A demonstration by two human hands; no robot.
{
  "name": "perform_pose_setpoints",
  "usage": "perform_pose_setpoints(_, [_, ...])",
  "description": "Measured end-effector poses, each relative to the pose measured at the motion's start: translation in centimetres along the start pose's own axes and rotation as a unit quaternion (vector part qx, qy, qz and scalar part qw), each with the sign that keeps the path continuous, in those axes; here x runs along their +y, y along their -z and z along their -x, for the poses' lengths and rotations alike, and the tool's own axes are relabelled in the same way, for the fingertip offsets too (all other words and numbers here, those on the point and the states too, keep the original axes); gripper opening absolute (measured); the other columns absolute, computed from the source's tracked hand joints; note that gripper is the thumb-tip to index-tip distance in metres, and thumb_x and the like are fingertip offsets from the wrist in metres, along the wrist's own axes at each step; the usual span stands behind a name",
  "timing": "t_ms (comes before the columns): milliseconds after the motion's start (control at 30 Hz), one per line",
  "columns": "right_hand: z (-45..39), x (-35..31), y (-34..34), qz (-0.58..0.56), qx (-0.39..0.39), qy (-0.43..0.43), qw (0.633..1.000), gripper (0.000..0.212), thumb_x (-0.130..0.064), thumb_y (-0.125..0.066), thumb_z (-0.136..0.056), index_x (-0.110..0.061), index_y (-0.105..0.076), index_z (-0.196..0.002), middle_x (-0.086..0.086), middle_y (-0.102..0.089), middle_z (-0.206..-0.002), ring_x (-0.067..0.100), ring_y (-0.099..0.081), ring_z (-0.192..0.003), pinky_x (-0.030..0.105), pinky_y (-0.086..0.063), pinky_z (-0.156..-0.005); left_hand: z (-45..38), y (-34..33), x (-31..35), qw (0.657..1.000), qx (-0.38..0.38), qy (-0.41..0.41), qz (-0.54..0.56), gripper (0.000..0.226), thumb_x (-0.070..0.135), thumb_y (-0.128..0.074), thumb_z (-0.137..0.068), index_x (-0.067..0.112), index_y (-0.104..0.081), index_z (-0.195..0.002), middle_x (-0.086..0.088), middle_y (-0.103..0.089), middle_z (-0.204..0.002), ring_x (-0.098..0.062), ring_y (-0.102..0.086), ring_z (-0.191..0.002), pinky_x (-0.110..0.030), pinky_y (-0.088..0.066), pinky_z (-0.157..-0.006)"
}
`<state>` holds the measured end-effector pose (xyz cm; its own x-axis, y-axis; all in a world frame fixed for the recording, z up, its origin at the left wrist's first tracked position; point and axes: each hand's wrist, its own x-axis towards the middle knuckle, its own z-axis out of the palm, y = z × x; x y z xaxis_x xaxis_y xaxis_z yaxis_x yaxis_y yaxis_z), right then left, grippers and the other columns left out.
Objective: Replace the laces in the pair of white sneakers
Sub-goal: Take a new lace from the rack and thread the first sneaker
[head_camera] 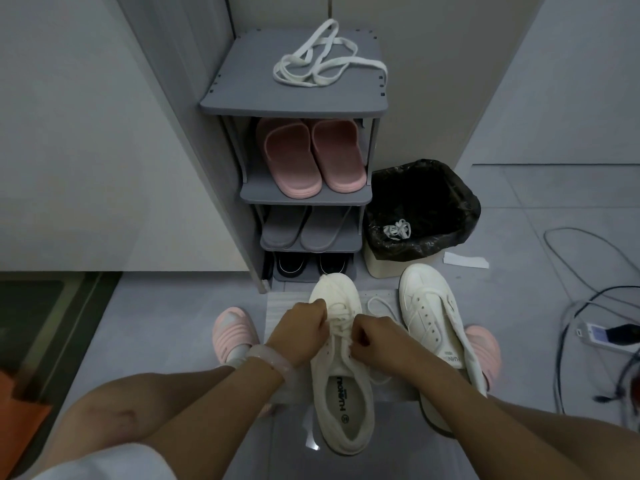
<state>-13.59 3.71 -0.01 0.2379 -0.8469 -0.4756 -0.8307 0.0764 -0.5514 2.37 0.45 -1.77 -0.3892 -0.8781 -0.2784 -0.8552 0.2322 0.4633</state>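
My left hand (301, 327) and right hand (374, 336) pinch the lace (341, 336) on the near sneaker (341, 375); next, I judge, pulling it through.

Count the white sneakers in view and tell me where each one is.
2. One white lace-up sneaker lies on the floor between the left hand and right hand, which work at its laces. The other white sneaker lies unlaced just to its right. None seem hidden.

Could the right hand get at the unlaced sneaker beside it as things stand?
Probably yes. The unlaced sneaker lies just beside the right hand with nothing between them, but that hand is now pinching the lace of the middle sneaker and would have to let go first.
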Motion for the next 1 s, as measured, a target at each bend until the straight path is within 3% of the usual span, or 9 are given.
perform_pose_setpoints(67, [0.0,-0.1,0.0,-0.018,0.0,-0.007,1.0,0.012,-0.023,-0.056,-0.085,-0.015,-0.048,-0.089,-0.001,-0.053,-0.085,0.013,-0.047,-0.073,0.023,-0.035,-0.059,0.4,-0.3,-0.2,0.999,-0.013,0.003,-0.051,0.017,0.018,-0.041,-0.094,0.015,-0.039,-0.078,-0.014,-0.06,-0.092,-0.028,-0.057,-0.086,-0.028,-0.034,-0.064])
perform_pose_setpoints(133, [0.1,-0.2,-0.2,-0.025,-0.001,-0.012,1.0,0.011,-0.024,-0.055,-0.086,-0.017,-0.047,-0.088,-0.004,-0.051,-0.083,0.008,-0.044,-0.069,0.017,-0.032,-0.054,0.8,-0.5,0.1,0.99,-0.022,-0.003,-0.138,0.011,0.016,-0.036,-0.096,0.011,-0.046,-0.097,-0.012,-0.058,-0.102,-0.029,-0.057,-0.093,-0.031,-0.036,-0.069])
perform_pose_setpoints(233, [0.0,-0.2,-0.5,-0.016,0.012,-0.005,1.0,0.017,-0.023,-0.052,-0.089,-0.02,-0.04,-0.076,-0.009,-0.044,-0.072,0.004,-0.039,-0.061,0.015,-0.028,-0.051,1.1,-0.4,0.0,0.979,-0.041,-0.05,-0.194,0.025,0.013,-0.033,-0.096,0.011,-0.044,-0.118,-0.01,-0.055,-0.109,-0.028,-0.056,-0.1,-0.032,-0.039,-0.073])
perform_pose_setpoints(300, [-0.1,-0.3,-0.4,-0.034,0.036,-0.004,0.999,0.018,-0.02,-0.051,-0.089,-0.018,-0.039,-0.076,-0.007,-0.043,-0.07,0.005,-0.038,-0.059,0.018,-0.029,-0.052,1.5,-0.3,0.3,0.984,-0.049,-0.066,-0.16,0.023,0.02,-0.032,-0.098,0.011,-0.044,-0.116,-0.01,-0.055,-0.107,-0.029,-0.057,-0.098,-0.033,-0.038,-0.072])
perform_pose_setpoints(433, [-0.1,-0.4,-0.3,-0.043,0.067,-0.013,0.997,0.008,-0.017,-0.048,-0.09,-0.015,-0.043,-0.085,0.003,-0.051,-0.078,0.018,-0.047,-0.069,0.031,-0.039,-0.063,1.9,-0.3,1.0,0.997,-0.07,-0.002,-0.036,0.033,0.042,-0.034,-0.096,0.011,-0.044,-0.104,-0.011,-0.054,-0.101,-0.03,-0.055,-0.093,-0.034,-0.039,-0.075])
perform_pose_setpoints(633, [-0.2,-0.3,0.4,0.125,0.125,0.013,0.984,0.014,-0.01,-0.038,-0.094,-0.01,-0.049,-0.102,0.008,-0.06,-0.095,0.021,-0.055,-0.079,0.028,-0.039,-0.063,1.6,0.6,0.9,0.988,-0.123,0.056,0.071,0.027,0.037,-0.045,-0.09,0.02,-0.033,-0.073,-0.001,-0.048,-0.076,-0.018,-0.05,-0.068,-0.026,-0.036,-0.056])
perform_pose_setpoints(767, [-0.5,0.0,1.6,0.179,0.167,-0.02,0.969,0.016,-0.011,-0.036,-0.094,-0.011,-0.047,-0.106,0.006,-0.06,-0.096,0.026,-0.061,-0.085,0.029,-0.037,-0.062,1.7,1.0,1.0,0.971,-0.15,0.114,0.147,0.027,0.035,-0.048,-0.089,0.02,-0.037,-0.071,-0.001,-0.051,-0.076,-0.012,-0.051,-0.049,-0.018,-0.041,-0.041])
perform_pose_setpoints(867, [-0.5,0.9,1.8,0.126,0.132,0.003,0.983,0.016,-0.011,-0.039,-0.093,-0.013,-0.049,-0.105,0.008,-0.061,-0.095,0.023,-0.056,-0.08,0.027,-0.035,-0.063,1.9,0.9,0.9,0.979,-0.14,0.092,0.111,0.026,0.04,-0.05,-0.089,0.019,-0.039,-0.077,0.0,-0.052,-0.079,-0.013,-0.051,-0.061,-0.023,-0.042,-0.053])
perform_pose_setpoints(1000, [-0.1,0.1,2.4,-0.105,0.14,0.058,0.983,0.021,-0.008,-0.049,-0.091,-0.019,-0.054,-0.108,-0.005,-0.055,-0.078,0.006,-0.048,-0.066,0.016,-0.037,-0.059,1.1,0.8,1.3,0.999,-0.017,-0.005,0.05,0.035,0.033,-0.06,-0.083,0.017,-0.05,-0.112,-0.002,-0.051,-0.104,-0.018,-0.05,-0.096,-0.027,-0.04,-0.077])
